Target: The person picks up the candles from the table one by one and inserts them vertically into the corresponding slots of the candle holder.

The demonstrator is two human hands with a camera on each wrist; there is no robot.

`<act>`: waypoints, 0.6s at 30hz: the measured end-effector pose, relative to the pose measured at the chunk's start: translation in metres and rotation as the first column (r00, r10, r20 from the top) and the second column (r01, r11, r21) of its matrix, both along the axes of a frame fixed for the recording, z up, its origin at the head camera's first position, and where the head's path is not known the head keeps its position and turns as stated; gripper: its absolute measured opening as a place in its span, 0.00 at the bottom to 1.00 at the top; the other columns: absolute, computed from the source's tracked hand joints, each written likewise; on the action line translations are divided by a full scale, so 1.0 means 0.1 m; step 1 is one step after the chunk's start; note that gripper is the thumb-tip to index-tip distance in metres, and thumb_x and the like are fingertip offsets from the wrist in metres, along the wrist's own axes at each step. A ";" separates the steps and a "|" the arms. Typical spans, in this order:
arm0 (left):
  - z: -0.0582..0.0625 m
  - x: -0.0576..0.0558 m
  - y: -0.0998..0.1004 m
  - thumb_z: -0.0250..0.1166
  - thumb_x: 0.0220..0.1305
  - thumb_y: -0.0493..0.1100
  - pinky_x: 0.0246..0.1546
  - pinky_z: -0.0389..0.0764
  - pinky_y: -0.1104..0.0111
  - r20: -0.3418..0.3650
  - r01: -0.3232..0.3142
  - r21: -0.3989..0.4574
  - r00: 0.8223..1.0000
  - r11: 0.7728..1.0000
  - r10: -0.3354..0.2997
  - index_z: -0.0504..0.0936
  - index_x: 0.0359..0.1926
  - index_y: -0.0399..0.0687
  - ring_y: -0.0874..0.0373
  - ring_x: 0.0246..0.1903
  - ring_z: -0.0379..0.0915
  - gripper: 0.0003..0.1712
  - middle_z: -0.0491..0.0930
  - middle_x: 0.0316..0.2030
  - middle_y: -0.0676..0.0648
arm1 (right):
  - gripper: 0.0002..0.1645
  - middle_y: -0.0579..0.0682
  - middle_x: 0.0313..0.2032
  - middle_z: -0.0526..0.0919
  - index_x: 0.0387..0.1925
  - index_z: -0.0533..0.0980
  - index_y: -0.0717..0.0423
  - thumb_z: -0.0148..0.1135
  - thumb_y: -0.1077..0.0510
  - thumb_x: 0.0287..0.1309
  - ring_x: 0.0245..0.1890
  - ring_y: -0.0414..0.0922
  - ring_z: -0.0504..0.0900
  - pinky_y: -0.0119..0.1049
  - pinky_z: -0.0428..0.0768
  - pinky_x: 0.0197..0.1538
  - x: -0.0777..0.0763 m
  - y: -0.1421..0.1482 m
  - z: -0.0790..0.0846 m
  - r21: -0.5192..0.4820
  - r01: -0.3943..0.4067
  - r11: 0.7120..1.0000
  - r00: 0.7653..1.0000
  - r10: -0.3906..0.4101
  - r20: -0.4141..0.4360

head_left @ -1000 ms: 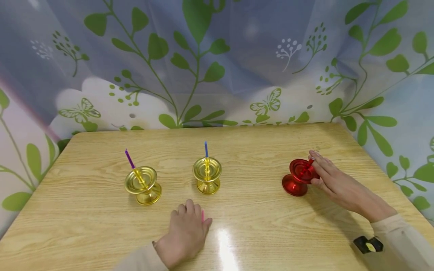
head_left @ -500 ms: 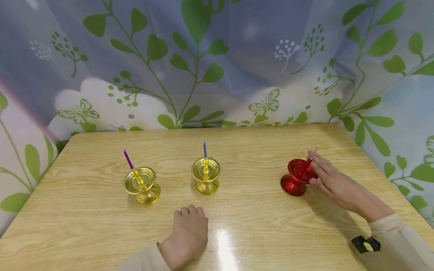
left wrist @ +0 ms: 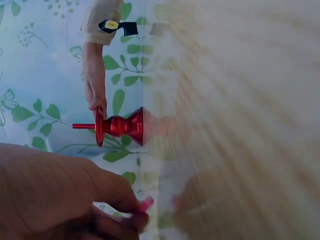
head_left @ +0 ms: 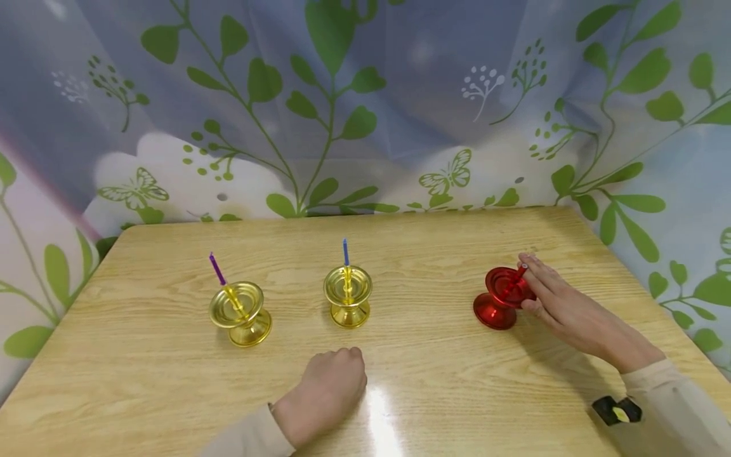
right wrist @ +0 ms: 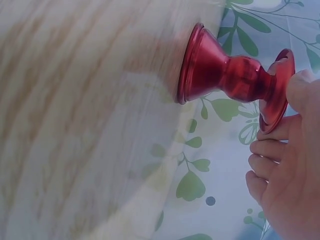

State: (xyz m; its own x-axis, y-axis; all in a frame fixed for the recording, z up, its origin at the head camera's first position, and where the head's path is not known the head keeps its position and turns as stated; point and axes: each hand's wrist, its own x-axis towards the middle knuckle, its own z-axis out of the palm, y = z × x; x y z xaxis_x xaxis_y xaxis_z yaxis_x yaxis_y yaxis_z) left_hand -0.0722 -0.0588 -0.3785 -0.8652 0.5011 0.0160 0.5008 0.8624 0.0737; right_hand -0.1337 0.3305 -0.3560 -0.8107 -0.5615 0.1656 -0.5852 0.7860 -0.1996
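Observation:
My left hand (head_left: 329,392) is low over the table at the middle, fingers curled. In the left wrist view its thumb and fingers pinch a small pink candle (left wrist: 145,204), mostly covered by the fingers; the head view hides it. A red metal candle holder (head_left: 495,311) stands upright at the right, its tube holding no visible candle. My right hand (head_left: 573,317) holds the rim of its dish between thumb and fingers; in the right wrist view the thumb and index finger meet the dish (right wrist: 278,92) from either side.
A gold candle holder (head_left: 350,312) with an upright blue candle (head_left: 346,252) stands at the centre. Left of it, another gold holder (head_left: 249,330) bears a leaning purple candle (head_left: 217,269). The wooden table (head_left: 143,381) ends at a leaf-printed curtain (head_left: 400,127).
My left hand has turned and curled, shifting slightly right; the pink candle seen beside its fingers a second ago is now hidden in the head view. My right hand stays on the red holder.

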 end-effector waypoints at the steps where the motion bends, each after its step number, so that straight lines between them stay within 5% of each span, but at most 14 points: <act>1: 0.01 -0.01 0.01 0.60 0.60 0.36 0.13 0.77 0.65 -0.030 0.024 0.017 0.999 1.000 -0.024 0.73 0.21 0.40 0.54 0.17 0.76 0.11 0.72 0.16 0.47 | 0.37 0.56 0.76 0.41 0.71 0.52 0.71 0.50 0.52 0.72 0.75 0.52 0.40 0.16 0.33 0.66 0.00 0.00 0.00 0.002 0.000 1.000 1.000 0.000 0.001; 5: 0.04 -0.06 0.07 0.62 0.58 0.35 0.10 0.73 0.70 -0.133 0.128 -0.001 0.983 0.992 -0.127 0.72 0.18 0.43 0.59 0.14 0.71 0.13 0.70 0.16 0.50 | 0.37 0.59 0.75 0.44 0.70 0.55 0.72 0.51 0.52 0.71 0.75 0.50 0.41 0.15 0.34 0.66 0.01 0.00 0.01 0.017 -0.002 1.000 1.000 0.003 -0.025; 13: 0.15 -0.15 0.22 0.60 0.63 0.36 0.09 0.64 0.78 -0.176 0.230 0.115 0.962 0.966 -0.208 0.70 0.17 0.46 0.67 0.14 0.57 0.18 0.65 0.15 0.53 | 0.37 0.61 0.74 0.47 0.69 0.56 0.73 0.51 0.51 0.71 0.75 0.49 0.42 0.17 0.34 0.67 0.00 0.00 0.01 0.032 -0.010 0.999 0.998 0.012 -0.066; 18: 0.19 -0.23 0.29 0.58 0.66 0.35 0.11 0.65 0.80 -0.174 0.265 0.166 0.956 0.950 -0.236 0.70 0.16 0.45 0.68 0.15 0.58 0.19 0.66 0.14 0.53 | 0.37 0.63 0.74 0.47 0.70 0.55 0.72 0.50 0.52 0.71 0.75 0.49 0.41 0.17 0.33 0.67 0.00 0.00 0.00 0.028 -0.017 0.999 0.998 0.018 -0.064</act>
State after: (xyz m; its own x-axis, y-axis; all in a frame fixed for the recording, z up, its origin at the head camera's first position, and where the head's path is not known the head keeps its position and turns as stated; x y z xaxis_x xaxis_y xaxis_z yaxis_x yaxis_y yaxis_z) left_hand -0.0949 -0.0301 -0.3599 -0.6926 0.6770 0.2489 0.7164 0.6860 0.1273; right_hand -0.1337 0.3305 -0.3563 -0.7890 -0.5805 0.2013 -0.6097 0.7801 -0.1401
